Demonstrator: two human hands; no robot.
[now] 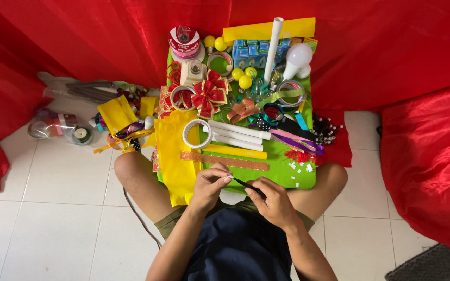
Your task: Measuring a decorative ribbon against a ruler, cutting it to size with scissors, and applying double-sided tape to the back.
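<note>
I sit cross-legged on a tiled floor with a green board (292, 177) across my knees. My left hand (210, 183) pinches one end of a thin black strip (247, 184) at the board's near edge. My right hand (273, 200) holds the strip's other end. Both hands are close together over my lap. Just beyond them lie a copper glitter strip (224, 161), a yellow stick (235, 151), white tubes (238, 134) and a roll of white tape (197, 133). A sheet of yellow cloth (175, 156) hangs off the board's left side.
Farther back on the board sit a red bow (208, 96), ribbon spools (184, 40), small yellow balls (245, 81), a white light bulb (298, 56) and a long white tube (273, 47). Ribbons and plastic bags (58, 125) lie left on the floor. Red cloth (428, 156) surrounds the spot.
</note>
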